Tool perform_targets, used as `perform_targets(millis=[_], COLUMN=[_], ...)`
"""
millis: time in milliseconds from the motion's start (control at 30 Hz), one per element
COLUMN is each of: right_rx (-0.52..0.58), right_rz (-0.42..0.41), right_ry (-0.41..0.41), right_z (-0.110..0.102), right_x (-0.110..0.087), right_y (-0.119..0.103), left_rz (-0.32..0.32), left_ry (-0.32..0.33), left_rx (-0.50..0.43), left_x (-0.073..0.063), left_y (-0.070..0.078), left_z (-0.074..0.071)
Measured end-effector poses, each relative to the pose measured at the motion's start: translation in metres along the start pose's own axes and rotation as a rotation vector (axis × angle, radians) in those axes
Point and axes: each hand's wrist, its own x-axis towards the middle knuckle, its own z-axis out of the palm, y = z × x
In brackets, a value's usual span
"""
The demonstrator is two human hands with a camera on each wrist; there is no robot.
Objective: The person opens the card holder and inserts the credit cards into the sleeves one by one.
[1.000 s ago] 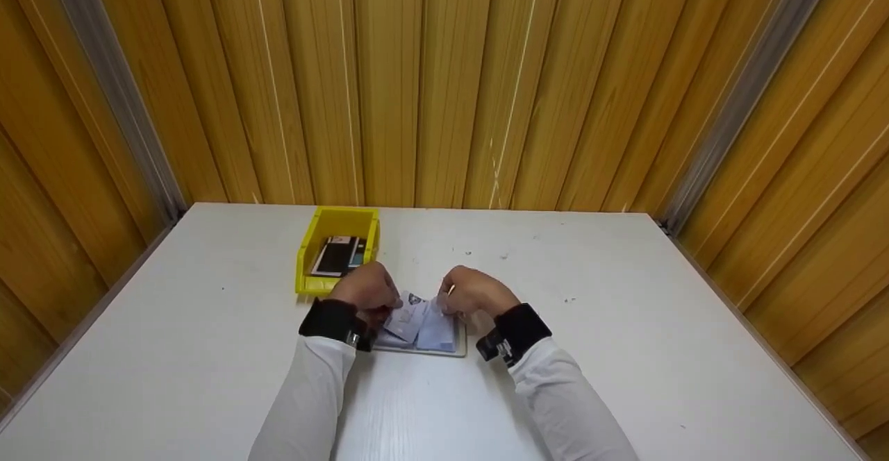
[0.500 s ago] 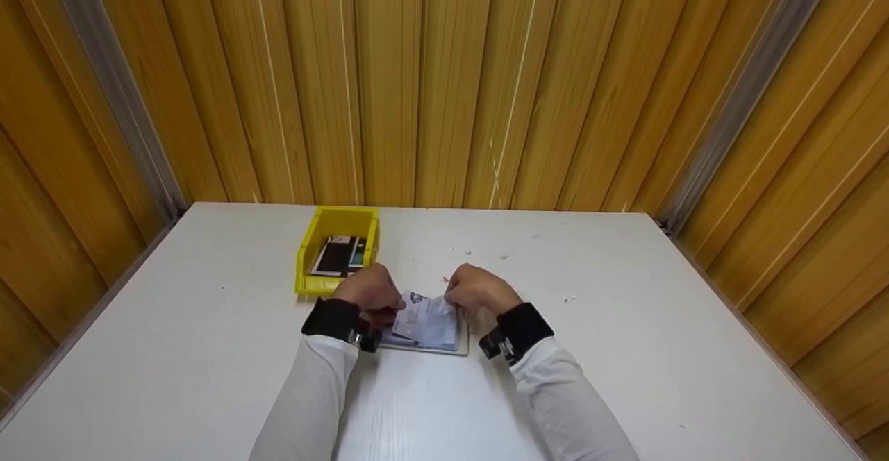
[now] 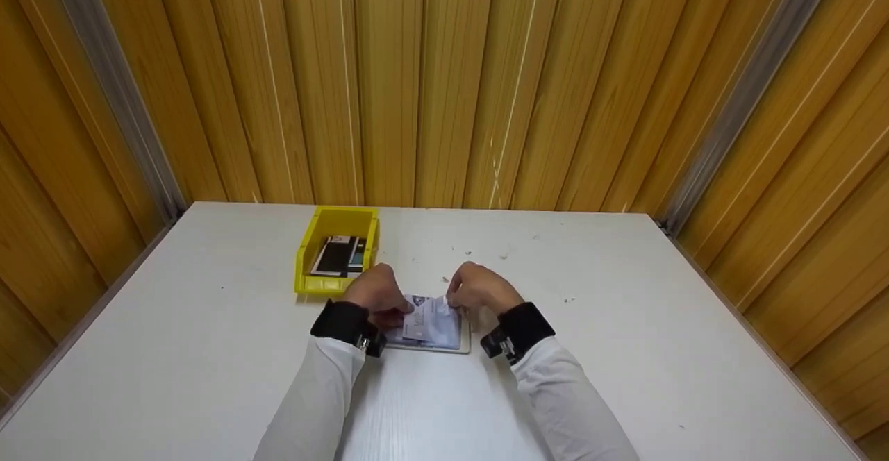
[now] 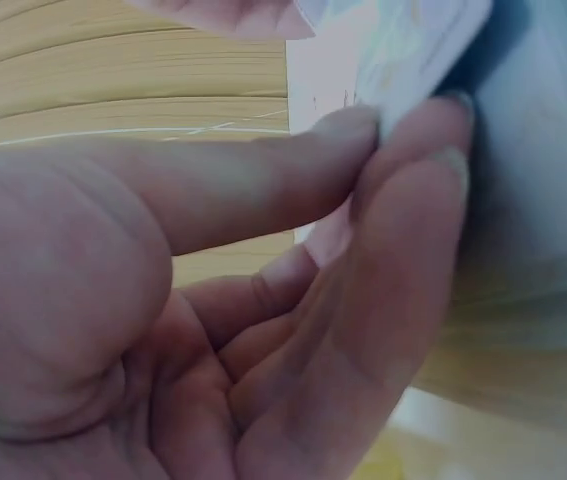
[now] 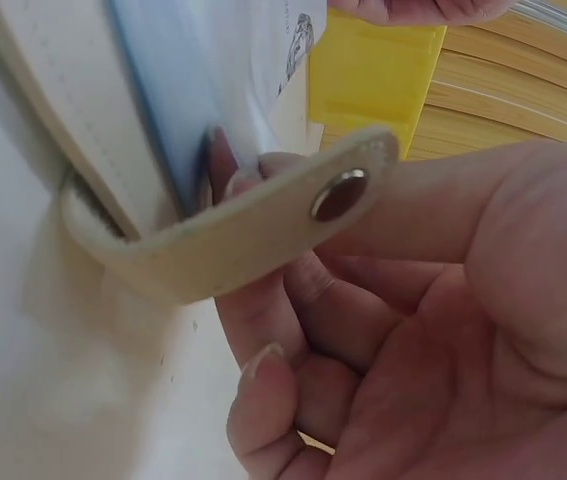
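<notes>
A person's left hand [image 3: 378, 293] pinches the edge of a white printed card [image 3: 418, 323] between thumb and fingertips, while the right hand [image 3: 484, 287] pinches a translucent plastic sleeve [image 3: 444, 325] of a cream card holder [image 5: 73, 90]. The card holder lies open on the near middle of the white desk [image 3: 590, 371], between the two hands, with the card tilted over the sleeve at its left; whether the card's edge is inside, the views do not show. A cream strap [image 5: 233, 245] with a metal snap [image 5: 341, 195] sticks out beside the right hand's fingers. Far left of the holder stands a yellow bin [image 3: 325, 285] with a black-and-white booklet [image 3: 337, 257] inside. Wood-patterned panels [image 3: 451, 86] rise behind the desk.
</notes>
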Motion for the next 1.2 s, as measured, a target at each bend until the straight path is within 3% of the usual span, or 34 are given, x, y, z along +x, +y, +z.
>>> perform_targets(millis=[167,400,600,733,1000,1200], right_rx=[0.013,0.052,0.092,0.101,0.189,0.192], right_rz=[0.034,0.025,-0.009,-0.029,-0.025,-0.016], right_ry=[0.003,0.018,0.026,0.036,0.015,-0.003], right_z=[0.000,0.002,0.001,-0.001,-0.001,-0.001], right_x=[0.001,0.001,0.003,0.006,0.006,0.007], right_y=[0.001,0.005,0.007,0.007,0.007,0.007], left_rz=[0.004,0.026,0.118,0.152,0.137,0.088], left_ry=[0.024,-0.001,-0.039,-0.034,-0.008,0.054], left_rx=[0.002,0.007,0.084,0.074,0.013,-0.011], left_x=[-0.005,-0.012,-0.011,-0.012,-0.013,-0.011], left_y=[0.005,0.010,0.009,0.009,0.012,0.016], left_z=[0.001,0.000,0.003,0.003,0.003,0.006])
